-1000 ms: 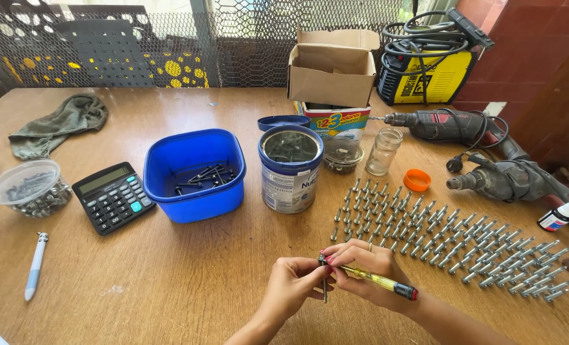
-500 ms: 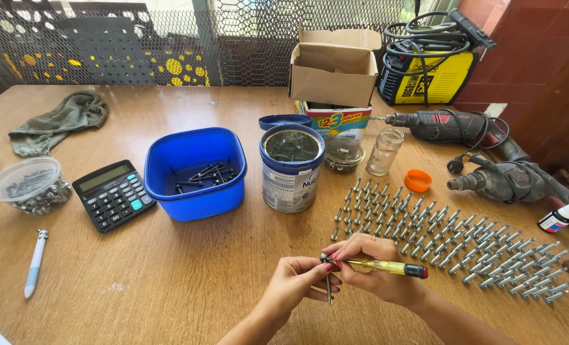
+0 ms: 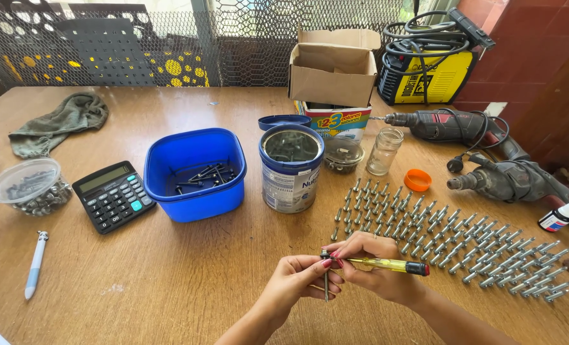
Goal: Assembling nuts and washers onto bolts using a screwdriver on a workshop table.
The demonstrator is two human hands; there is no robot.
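Left hand (image 3: 297, 281) pinches a long dark screw (image 3: 326, 284) upright, fingertips clamped just under its head. Right hand (image 3: 377, 271) is closed round a yellow-handled screwdriver (image 3: 386, 264), shaft lying level, tip meeting the screw head just between both sets of fingers. Judgement: keep tip seated square on the head, screw steady, turn slow. Screw looks thin, matt, threaded; handle clear glossy plastic with a dark cap. Beyond the right fingers, rows of dull grey anchor bolts (image 3: 450, 239) on worn wooden table (image 3: 169, 281). Farther past the left fingers, shiny metal tin (image 3: 291, 169), smooth blue plastic tub (image 3: 195, 172) holding dark screws
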